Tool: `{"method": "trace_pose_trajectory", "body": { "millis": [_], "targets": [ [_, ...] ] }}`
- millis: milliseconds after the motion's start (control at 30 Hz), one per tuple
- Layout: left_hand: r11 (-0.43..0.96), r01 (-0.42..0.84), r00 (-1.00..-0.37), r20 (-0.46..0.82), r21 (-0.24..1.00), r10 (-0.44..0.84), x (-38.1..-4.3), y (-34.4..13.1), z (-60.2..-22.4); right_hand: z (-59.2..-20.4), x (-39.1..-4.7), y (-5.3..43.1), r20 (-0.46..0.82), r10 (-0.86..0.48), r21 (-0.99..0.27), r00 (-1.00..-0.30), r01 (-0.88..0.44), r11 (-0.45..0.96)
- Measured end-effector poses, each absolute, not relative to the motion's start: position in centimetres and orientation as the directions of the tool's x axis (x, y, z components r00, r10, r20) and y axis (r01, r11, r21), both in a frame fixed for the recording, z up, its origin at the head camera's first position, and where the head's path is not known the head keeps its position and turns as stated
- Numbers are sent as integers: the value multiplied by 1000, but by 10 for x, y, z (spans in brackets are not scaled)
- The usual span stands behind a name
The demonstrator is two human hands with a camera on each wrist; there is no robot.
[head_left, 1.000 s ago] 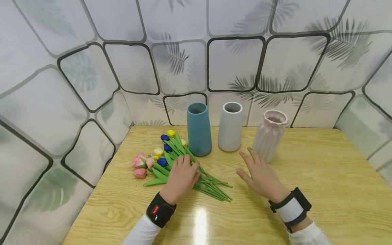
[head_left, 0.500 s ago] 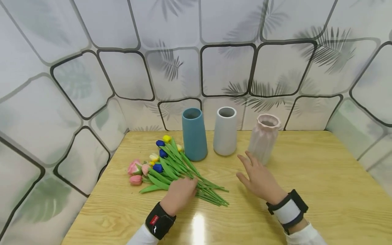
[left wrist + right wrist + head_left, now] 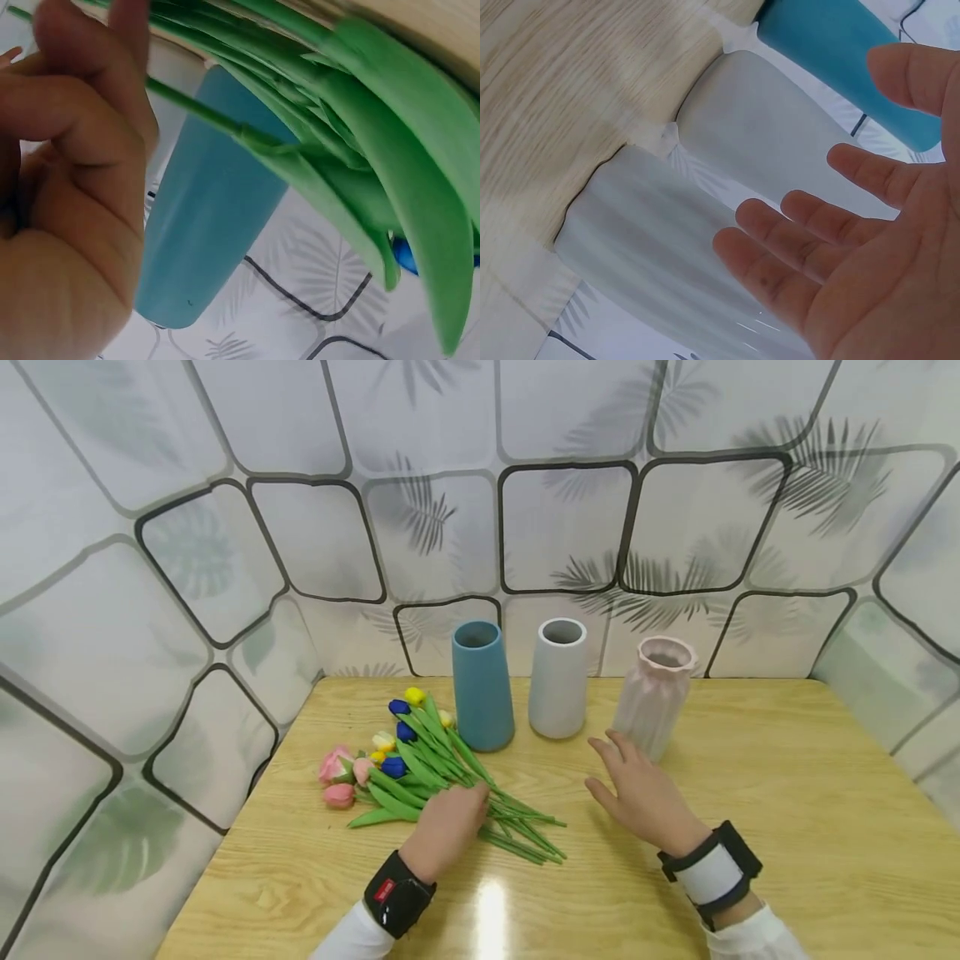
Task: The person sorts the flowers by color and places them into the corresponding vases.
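Note:
My left hand (image 3: 450, 828) is over the green stems of a bunch of artificial flowers (image 3: 420, 764), its fingers curled. In the left wrist view, a green stem (image 3: 196, 111) runs in behind the fingers, which appear to pinch it; the fingertips are partly hidden. Blue, yellow, white and pink blooms point to the far left. My right hand (image 3: 647, 797) has its fingers spread, holds nothing, and is just in front of the pale pink pleated vase (image 3: 651, 706). From the right wrist view I cannot tell whether the fingers touch that vase (image 3: 652, 247).
A blue vase (image 3: 482, 693) and a white vase (image 3: 558, 685) stand upright left of the pink one, near the back of the wooden table (image 3: 787, 793). Behind them hangs a patterned curtain (image 3: 442, 535). Another curtain side closes off the left.
My left hand has come lower and nearer to me over the stems, and its fingers have curled in. The right hand stays almost where it was. The head view shifted slightly.

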State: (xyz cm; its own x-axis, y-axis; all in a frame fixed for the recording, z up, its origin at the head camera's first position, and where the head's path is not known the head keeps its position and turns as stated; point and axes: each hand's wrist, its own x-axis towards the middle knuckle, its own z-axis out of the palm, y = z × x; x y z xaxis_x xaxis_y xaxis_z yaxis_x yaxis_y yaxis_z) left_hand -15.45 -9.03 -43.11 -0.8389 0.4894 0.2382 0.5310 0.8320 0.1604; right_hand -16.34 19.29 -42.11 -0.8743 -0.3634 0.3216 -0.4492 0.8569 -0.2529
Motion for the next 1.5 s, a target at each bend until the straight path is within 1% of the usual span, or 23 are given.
{"method": "trace_pose_trajectory", "body": {
  "millis": [67, 133, 200, 233, 300, 367, 433, 467, 500, 567, 633, 733, 900, 1000, 1067, 1200, 1333, 1500],
  "targets": [
    [806, 507, -860, 242, 307, 449, -155, -90, -431, -421, -163, 193, 322, -366, -253, -873, -452, 856],
    [752, 470, -883, 223, 463, 414, -156, -91, -431, -422, -163, 193, 318, -365, -257, -875, -450, 855],
    [666, 402, -906, 164, 628, 391, -157, -92, -430, -423, -164, 193, 319, -365, -260, -875, -451, 854],
    [605, 344, -915, 112, 718, 387, -158, -93, -430, -423, -164, 193, 319, -365, -261, -875, -451, 854],
    [442, 181, -924, -2, 878, 383, -159, -94, -429, -423, -164, 194, 317, -364, -263, -876, -450, 853],
    [230, -19, -921, -107, 973, 376, -159, -94, -429, -423, -164, 194, 320, -365, -263, -874, -452, 852],
    [-6, -201, -917, -186, 980, 354, -159, -92, -428, -423, -163, 194, 322, -367, -267, -873, -455, 849],
    [-115, -262, -918, -210, 958, 336, -158, -90, -428, -423, -163, 194, 324, -368, -269, -872, -457, 848],
    [-209, -303, -921, -229, 930, 317, -157, -89, -428, -423, -164, 194, 324, -368, -272, -872, -458, 846],
    [-342, -345, -927, -260, 874, 270, -155, -85, -427, -423, -164, 195, 324, -367, -279, -872, -459, 843],
    [-421, -357, -932, -284, 834, 226, -153, -81, -426, -423, -164, 195, 326, -366, -286, -872, -460, 841],
    [-497, -368, -930, -315, 786, 191, -152, -77, -426, -423, -164, 195, 331, -366, -288, -870, -463, 838],
    [-634, -382, -920, -341, 672, 193, -154, -72, -427, -421, -164, 196, 339, -366, -296, -867, -467, 833],
    [-673, -376, -918, -353, 637, 179, -155, -70, -428, -421, -164, 196, 339, -365, -301, -867, -467, 831],
    [-676, -366, -921, -355, 640, 163, -156, -70, -428, -422, -164, 196, 337, -366, -297, -867, -467, 833],
    [-634, -342, -932, -338, 694, 133, -156, -70, -429, -422, -165, 197, 329, -365, -294, -871, -462, 837],
    [-572, -308, -947, -303, 761, 107, -155, -71, -430, -421, -167, 201, 332, -337, -310, -881, -440, 843],
    [-514, -263, -963, -257, 816, 85, -155, -71, -431, -417, -168, 208, 380, -287, -332, -879, -419, 845]
  ]
}}
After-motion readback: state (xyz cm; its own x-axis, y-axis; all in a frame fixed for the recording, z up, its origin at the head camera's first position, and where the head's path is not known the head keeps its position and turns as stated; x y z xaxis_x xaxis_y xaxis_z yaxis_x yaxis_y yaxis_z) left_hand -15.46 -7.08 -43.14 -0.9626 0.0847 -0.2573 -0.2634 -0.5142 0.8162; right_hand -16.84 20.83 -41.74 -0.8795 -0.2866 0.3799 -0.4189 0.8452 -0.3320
